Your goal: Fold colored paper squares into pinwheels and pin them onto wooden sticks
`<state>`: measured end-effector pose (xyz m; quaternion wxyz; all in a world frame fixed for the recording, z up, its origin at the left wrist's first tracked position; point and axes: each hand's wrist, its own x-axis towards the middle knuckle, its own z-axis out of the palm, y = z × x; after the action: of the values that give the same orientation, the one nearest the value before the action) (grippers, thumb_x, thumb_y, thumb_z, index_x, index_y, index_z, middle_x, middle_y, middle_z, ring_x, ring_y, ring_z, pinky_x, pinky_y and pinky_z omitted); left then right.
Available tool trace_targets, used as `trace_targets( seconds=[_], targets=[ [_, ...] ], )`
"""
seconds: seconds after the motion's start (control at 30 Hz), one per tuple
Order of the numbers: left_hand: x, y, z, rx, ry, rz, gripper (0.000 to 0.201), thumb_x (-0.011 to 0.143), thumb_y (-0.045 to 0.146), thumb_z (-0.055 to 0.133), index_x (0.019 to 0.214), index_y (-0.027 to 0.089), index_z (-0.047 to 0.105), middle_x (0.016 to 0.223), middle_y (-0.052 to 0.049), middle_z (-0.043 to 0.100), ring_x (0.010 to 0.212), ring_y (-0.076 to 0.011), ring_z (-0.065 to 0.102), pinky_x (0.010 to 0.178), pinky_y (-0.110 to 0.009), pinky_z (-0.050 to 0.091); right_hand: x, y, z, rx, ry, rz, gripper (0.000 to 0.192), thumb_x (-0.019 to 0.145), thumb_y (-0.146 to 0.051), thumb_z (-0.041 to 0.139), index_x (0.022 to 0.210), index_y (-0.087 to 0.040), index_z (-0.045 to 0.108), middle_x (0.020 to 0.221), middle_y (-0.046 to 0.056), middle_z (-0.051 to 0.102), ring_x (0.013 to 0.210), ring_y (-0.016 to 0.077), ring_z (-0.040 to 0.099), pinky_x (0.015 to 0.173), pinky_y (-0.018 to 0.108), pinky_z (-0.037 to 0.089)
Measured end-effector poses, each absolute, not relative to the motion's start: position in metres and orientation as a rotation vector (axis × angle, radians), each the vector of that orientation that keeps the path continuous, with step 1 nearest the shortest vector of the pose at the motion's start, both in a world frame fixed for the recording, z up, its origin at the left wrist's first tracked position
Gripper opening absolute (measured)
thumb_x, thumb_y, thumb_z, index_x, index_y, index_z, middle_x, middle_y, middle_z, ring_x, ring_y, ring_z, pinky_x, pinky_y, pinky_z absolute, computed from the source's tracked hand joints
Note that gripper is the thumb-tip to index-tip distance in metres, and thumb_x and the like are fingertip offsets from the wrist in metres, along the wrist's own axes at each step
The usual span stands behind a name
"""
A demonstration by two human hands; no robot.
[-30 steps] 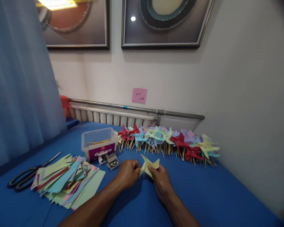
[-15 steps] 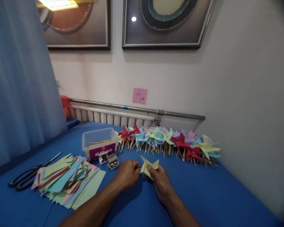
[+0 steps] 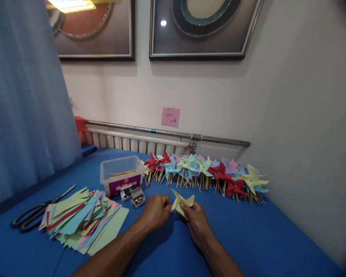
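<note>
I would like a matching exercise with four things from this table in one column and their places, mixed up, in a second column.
Things:
1. scissors
2. yellow paper pinwheel
3. clear plastic box
4. row of finished pinwheels

Places:
A. held between the left hand and the right hand
B. along the wall at the far edge of the blue table
C. far left, beside the stack of cut coloured paper
D. behind the two small boxes of metal pins

Pairs: 1-C, 2-A, 3-D, 4-B
</note>
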<state>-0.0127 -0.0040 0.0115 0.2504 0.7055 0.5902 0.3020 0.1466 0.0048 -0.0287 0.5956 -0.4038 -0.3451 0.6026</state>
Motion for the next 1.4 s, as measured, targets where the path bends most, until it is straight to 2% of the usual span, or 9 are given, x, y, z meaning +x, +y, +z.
trace_targets(
  seconds=[0.2, 0.43, 0.6, 0.87, 1.2, 1.4],
  targets=[
    [-0.0130, -0.0041, 0.0118, 1.905, 1.602, 0.848, 0.020, 0.079, 0.015, 0.054, 0.078, 0.017, 0.075, 0.072, -0.002, 0.071, 0.068, -0.0152, 0.060, 0.062, -0.026, 0.032, 0.1467, 0.0056, -0.0298, -0.941, -0.826, 1.421, 0.043, 0.053, -0.036, 0.093, 0.085, -0.017, 0.072, 0.073, 0.003, 0.075, 0.074, 0.0239, 0.070, 0.070, 0.031, 0.051],
    [-0.0130, -0.0053, 0.0134, 1.905, 1.590, 0.833, 0.022, 0.079, 0.014, 0.055, 0.081, 0.017, 0.076, 0.073, -0.002, 0.073, 0.068, -0.0153, 0.062, 0.062, -0.025, 0.034, 0.1462, 0.0078, -0.0342, -0.963, -0.816, 1.370, 0.044, 0.051, -0.037, 0.094, 0.083, -0.017, 0.071, 0.070, 0.000, 0.073, 0.065, 0.0189, 0.065, 0.066, 0.029, 0.048],
    [-0.0128, -0.0041, 0.0122, 1.907, 1.600, 0.840, 0.021, 0.079, 0.014, 0.054, 0.080, 0.018, 0.076, 0.074, -0.002, 0.073, 0.071, -0.0157, 0.062, 0.064, -0.025, 0.035, 0.1458, 0.0057, -0.0318, -0.951, -0.830, 1.387, 0.045, 0.054, -0.041, 0.093, 0.085, -0.017, 0.071, 0.071, 0.002, 0.074, 0.068, 0.0215, 0.067, 0.067, 0.030, 0.050],
    [-0.0133, -0.0024, 0.0076, 1.897, 1.575, 0.859, 0.020, 0.078, 0.014, 0.055, 0.079, 0.017, 0.075, 0.073, -0.002, 0.072, 0.070, -0.0155, 0.062, 0.064, -0.026, 0.035, 0.1460, 0.0064, -0.0341, -0.946, -0.805, 1.377, 0.043, 0.055, -0.036, 0.093, 0.087, -0.017, 0.071, 0.071, 0.001, 0.074, 0.064, 0.0179, 0.065, 0.065, 0.029, 0.050],
    [-0.0107, -0.0030, 0.0060, 1.846, 1.526, 0.904, 0.021, 0.078, 0.012, 0.053, 0.079, 0.016, 0.074, 0.070, -0.001, 0.069, 0.066, -0.0144, 0.058, 0.061, -0.025, 0.035, 0.1459, 0.0060, -0.0314, -0.943, -0.810, 1.351, 0.042, 0.057, -0.039, 0.093, 0.086, -0.017, 0.072, 0.072, 0.002, 0.074, 0.069, 0.0207, 0.068, 0.069, 0.031, 0.052],
    [-0.0116, -0.0012, 0.0054, 1.852, 1.513, 0.935, 0.022, 0.078, 0.013, 0.053, 0.078, 0.015, 0.074, 0.069, -0.001, 0.070, 0.066, -0.0145, 0.058, 0.062, -0.025, 0.035, 0.1442, 0.0039, -0.0293, -0.939, -0.817, 1.382, 0.045, 0.055, -0.039, 0.094, 0.087, -0.016, 0.072, 0.069, 0.002, 0.074, 0.066, 0.0201, 0.067, 0.067, 0.030, 0.051]
  ],
)
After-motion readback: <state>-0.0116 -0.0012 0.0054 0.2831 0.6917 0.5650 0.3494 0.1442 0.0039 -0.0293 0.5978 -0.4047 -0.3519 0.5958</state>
